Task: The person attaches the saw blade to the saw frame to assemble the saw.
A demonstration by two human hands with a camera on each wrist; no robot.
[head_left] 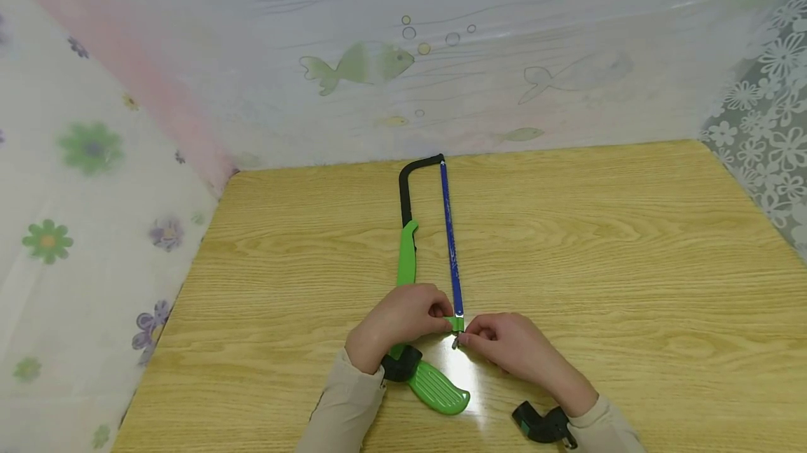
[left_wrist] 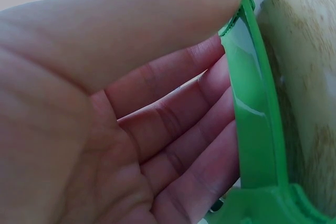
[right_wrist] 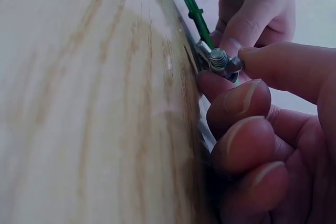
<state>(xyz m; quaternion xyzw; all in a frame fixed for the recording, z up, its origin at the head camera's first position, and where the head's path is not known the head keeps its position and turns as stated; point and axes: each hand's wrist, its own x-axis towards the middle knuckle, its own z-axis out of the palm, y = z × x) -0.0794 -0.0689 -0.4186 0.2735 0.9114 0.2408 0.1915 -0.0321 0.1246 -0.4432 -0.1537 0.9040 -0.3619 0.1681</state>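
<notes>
A hacksaw lies on the table in the head view, with a black front frame, a green body and a ribbed green handle. Its blue blade runs along the right side. My left hand reaches across the body and grips the green end by the blade's near pin; its thumb presses the green frame in the left wrist view. Thumb and index finger of my right hand pinch a metal wing nut on a threaded bolt.
The wood-grain table extends around the saw. Behind it hangs a sheet with fish drawings, and a flowered sheet stands at the left. Black wrist cameras sit on both wrists, the left one over the saw.
</notes>
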